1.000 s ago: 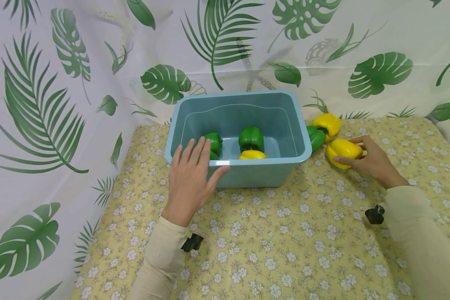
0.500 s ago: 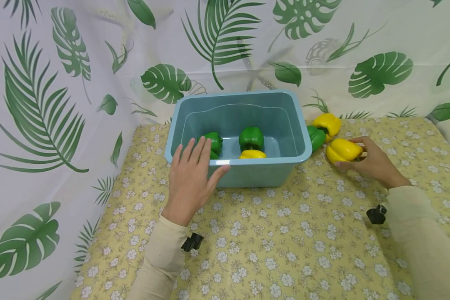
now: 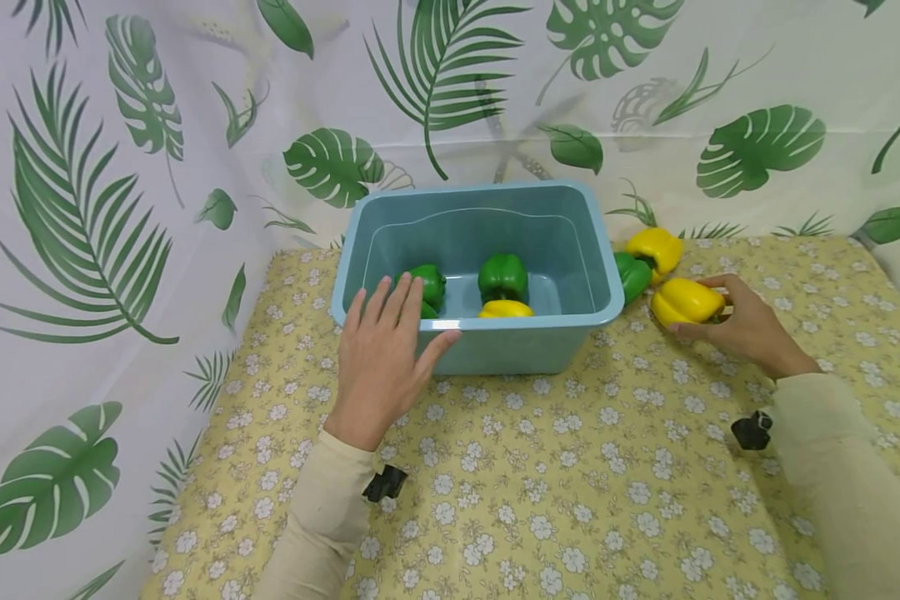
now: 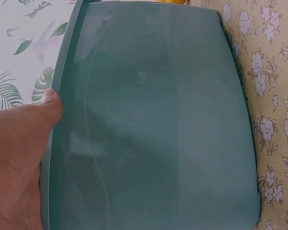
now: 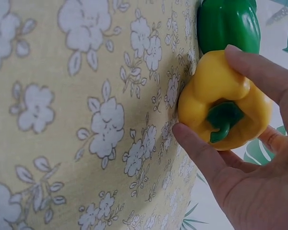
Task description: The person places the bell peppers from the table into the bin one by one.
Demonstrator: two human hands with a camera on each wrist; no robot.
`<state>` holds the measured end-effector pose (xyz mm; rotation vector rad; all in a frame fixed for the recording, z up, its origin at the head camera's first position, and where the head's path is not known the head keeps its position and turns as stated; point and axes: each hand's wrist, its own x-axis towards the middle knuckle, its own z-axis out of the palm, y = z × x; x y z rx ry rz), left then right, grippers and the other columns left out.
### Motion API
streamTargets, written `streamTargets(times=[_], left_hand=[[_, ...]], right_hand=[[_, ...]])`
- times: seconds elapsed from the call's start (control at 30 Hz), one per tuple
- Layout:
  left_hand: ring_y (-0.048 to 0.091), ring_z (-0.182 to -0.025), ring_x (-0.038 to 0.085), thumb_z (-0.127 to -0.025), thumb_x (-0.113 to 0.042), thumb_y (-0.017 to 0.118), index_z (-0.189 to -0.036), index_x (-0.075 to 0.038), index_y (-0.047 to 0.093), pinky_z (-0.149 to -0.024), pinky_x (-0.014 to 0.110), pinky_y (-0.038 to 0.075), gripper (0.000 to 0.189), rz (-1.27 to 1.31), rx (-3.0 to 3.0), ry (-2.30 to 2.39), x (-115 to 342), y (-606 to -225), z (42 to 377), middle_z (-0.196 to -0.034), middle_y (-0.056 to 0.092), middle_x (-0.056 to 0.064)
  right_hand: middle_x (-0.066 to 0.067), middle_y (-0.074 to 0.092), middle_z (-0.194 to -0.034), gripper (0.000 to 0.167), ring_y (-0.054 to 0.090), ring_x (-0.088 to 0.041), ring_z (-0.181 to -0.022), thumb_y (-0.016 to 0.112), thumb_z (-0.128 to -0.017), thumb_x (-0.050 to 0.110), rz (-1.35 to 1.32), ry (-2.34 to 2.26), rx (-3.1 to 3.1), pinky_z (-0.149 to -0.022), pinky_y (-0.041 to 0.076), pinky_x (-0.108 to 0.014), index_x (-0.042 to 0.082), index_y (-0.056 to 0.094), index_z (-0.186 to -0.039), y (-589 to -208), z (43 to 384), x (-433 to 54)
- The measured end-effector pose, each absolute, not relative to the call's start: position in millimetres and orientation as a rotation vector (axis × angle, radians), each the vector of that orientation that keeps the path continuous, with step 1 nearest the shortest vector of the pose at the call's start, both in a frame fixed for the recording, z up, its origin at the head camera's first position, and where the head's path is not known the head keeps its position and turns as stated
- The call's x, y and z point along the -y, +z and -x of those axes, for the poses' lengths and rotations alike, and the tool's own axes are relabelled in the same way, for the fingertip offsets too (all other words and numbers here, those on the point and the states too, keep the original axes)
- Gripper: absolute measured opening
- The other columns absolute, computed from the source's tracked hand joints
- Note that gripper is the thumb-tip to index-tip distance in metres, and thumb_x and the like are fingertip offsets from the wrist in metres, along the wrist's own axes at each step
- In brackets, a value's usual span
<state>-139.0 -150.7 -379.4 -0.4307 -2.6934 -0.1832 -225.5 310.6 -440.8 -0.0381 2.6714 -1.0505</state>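
My right hand [image 3: 746,325] holds a yellow bell pepper [image 3: 684,300] by its sides, close over the table to the right of the bin. In the right wrist view the pepper's green stem [image 5: 224,120] faces the palm, with thumb and fingers spread around it. My left hand [image 3: 382,358] rests on the front rim of a blue-green plastic bin [image 3: 510,350], its fingers straight over the edge. The left wrist view shows the thumb [image 4: 50,106] against that rim. Inside the bin lie green peppers [image 3: 502,275] and a yellow one [image 3: 506,309]; the left fingers partly cover some.
Just right of the bin, another green pepper [image 3: 632,277] and another yellow pepper [image 3: 656,250] lie together. A yellow flowered cloth [image 3: 540,500] covers the table. White leaf-patterned fabric [image 3: 495,92] hangs behind and at the left.
The yellow pepper in my right hand has turned slightly, and the right thumb has shifted a little lower on it. My left hand and the bin stay put.
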Motion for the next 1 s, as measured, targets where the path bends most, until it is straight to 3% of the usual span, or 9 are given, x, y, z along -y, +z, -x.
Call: streamTargets(times=[0.27,0.6,0.8,1.0], left_hand=[[0.037,-0.146,0.034,-0.099,-0.059,0.054,-0.155,-0.004,0.041,-0.122,0.052,0.023,0.079,0.436,2.685,-0.18,151,-379,140,-0.154,0.046,0.016],[0.035,-0.147,0.032,-0.1,-0.059,0.052,-0.155,-0.005,0.041,-0.123,0.05,0.02,0.078,0.421,2.712,-0.176,150,-380,139,-0.156,0.044,0.014],[0.035,-0.147,0.032,-0.1,-0.059,0.053,-0.155,-0.005,0.041,-0.123,0.05,0.02,0.079,0.421,2.712,-0.179,150,-379,140,-0.155,0.045,0.014],[0.035,-0.147,0.032,-0.1,-0.06,0.052,-0.156,-0.005,0.04,-0.124,0.05,0.018,0.079,0.42,2.717,-0.184,150,-379,140,-0.156,0.045,0.015]], right_hand=[[-0.039,0.031,-0.146,0.1,0.04,-0.055,-0.125,0.072,-0.091,0.053,0.034,-1.05,-2.708,-0.092,0.046,-0.064,-0.003,0.022,-0.156,-437,220,-313],[-0.036,0.034,-0.146,0.096,0.043,-0.053,-0.123,0.073,-0.092,0.048,0.069,-1.101,-2.738,-0.086,0.049,-0.057,0.0,0.023,-0.158,-429,218,-314],[-0.034,0.037,-0.146,0.095,0.046,-0.052,-0.122,0.075,-0.091,0.047,0.076,-1.125,-2.778,-0.078,0.051,-0.038,0.002,0.025,-0.158,-423,216,-312],[-0.032,0.037,-0.147,0.096,0.047,-0.05,-0.119,0.076,-0.089,0.047,0.049,-1.138,-2.815,-0.07,0.045,-0.021,0.003,0.026,-0.158,-415,216,-309]])
